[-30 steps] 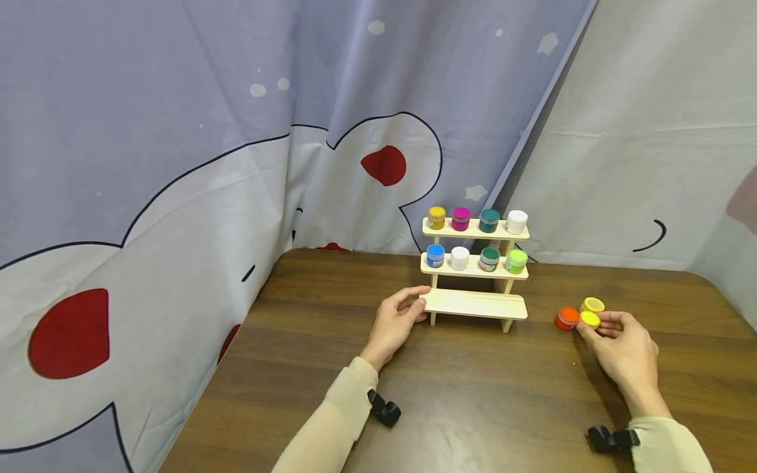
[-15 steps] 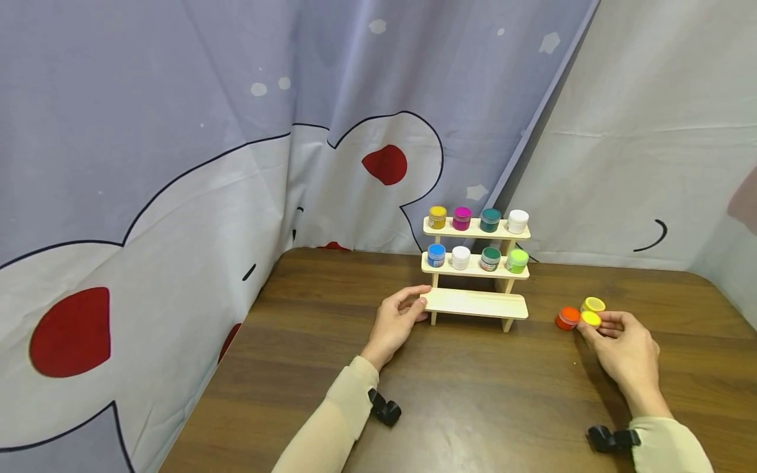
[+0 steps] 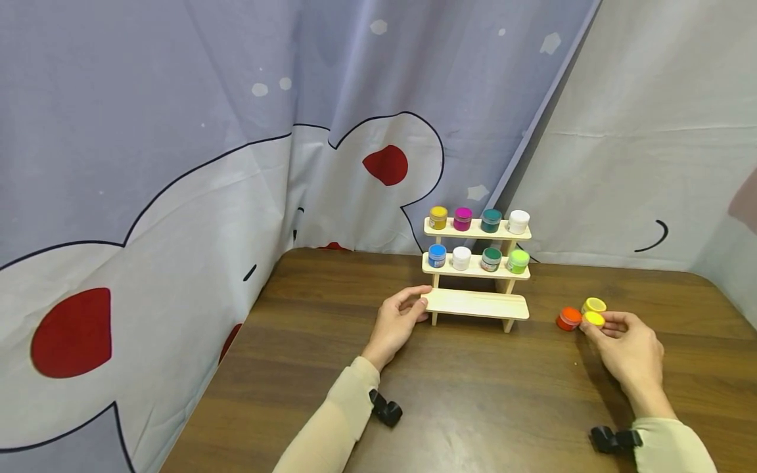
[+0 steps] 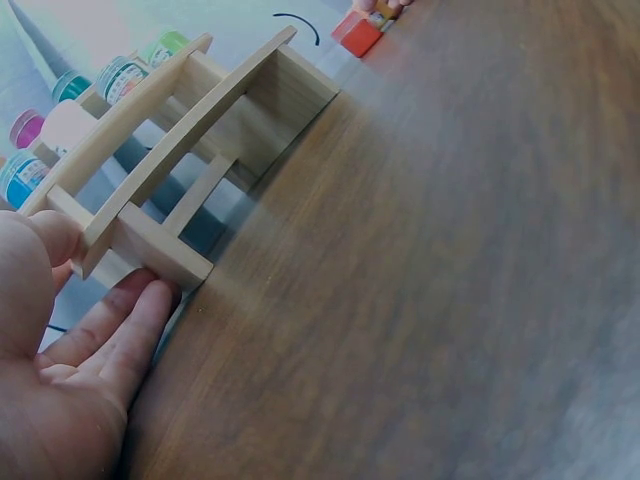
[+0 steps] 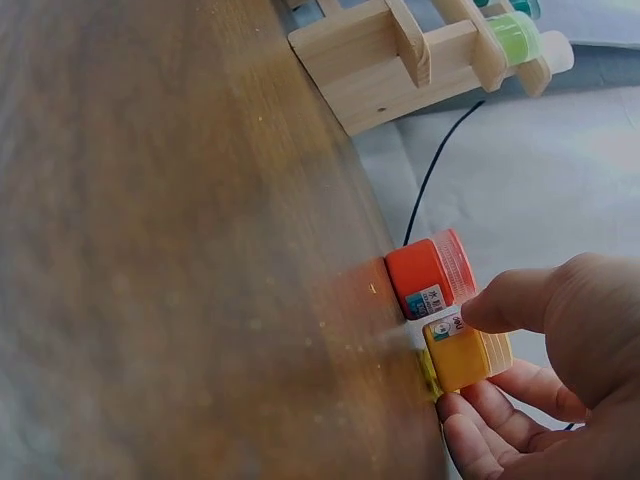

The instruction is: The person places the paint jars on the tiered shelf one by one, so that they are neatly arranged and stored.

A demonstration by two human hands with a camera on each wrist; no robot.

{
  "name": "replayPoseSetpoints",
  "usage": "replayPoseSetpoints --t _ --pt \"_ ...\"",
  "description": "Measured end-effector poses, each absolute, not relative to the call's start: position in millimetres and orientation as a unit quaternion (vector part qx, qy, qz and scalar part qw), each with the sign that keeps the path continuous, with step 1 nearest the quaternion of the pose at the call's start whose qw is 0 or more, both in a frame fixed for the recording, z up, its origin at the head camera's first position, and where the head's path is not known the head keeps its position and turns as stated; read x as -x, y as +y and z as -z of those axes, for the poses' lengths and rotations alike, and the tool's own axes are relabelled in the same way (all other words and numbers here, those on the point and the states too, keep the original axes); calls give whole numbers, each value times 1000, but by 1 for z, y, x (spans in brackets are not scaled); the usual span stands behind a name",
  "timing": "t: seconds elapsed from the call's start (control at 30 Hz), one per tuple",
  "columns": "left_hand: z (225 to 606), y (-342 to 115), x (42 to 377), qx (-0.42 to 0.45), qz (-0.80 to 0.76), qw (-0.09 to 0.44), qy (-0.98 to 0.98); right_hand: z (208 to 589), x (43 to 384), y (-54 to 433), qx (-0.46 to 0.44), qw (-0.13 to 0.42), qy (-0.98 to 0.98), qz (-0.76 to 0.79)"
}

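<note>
A three-tier wooden display stand [image 3: 476, 303] is on the table, with my left hand [image 3: 390, 328] gripping the left end of its lowest tier. In the left wrist view, the thumb lies at the tier's edge while the fingers touch the side support. To the right of the stand, my right hand [image 3: 633, 351] pinches a small yellow paint jar [image 5: 462, 358] between thumb and fingers. Close on its left is a red-orange paint jar [image 3: 569, 318]. Another yellow paint jar [image 3: 594, 304] stands just behind, mostly hidden in the right wrist view.
Several paint jars line the stand's two upper tiers, among them a blue jar [image 3: 437, 255], a magenta jar [image 3: 463, 219] and a light green jar [image 3: 518, 261]. A patterned curtain [image 3: 355, 79] hangs behind and left of the wooden table [image 3: 461, 394].
My right hand has shifted slightly right with the pinched yellow paint jar, widening its distance from the red-orange one. The left hand keeps its grip on the stand.
</note>
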State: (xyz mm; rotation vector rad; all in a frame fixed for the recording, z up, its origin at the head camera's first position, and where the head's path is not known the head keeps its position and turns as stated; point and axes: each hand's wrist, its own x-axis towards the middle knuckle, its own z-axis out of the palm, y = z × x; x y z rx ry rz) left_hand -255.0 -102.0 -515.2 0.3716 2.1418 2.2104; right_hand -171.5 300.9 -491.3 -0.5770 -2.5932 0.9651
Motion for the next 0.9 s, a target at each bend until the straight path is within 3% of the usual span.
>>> replayPoseSetpoints --t 0.53,0.9 --pt "516 -103 256 -115 -710 20 694 467 171 300 199 179 -890 -370" --pt "514 -103 255 -112 -720 30 685 431 161 285 169 192 -884 -392"
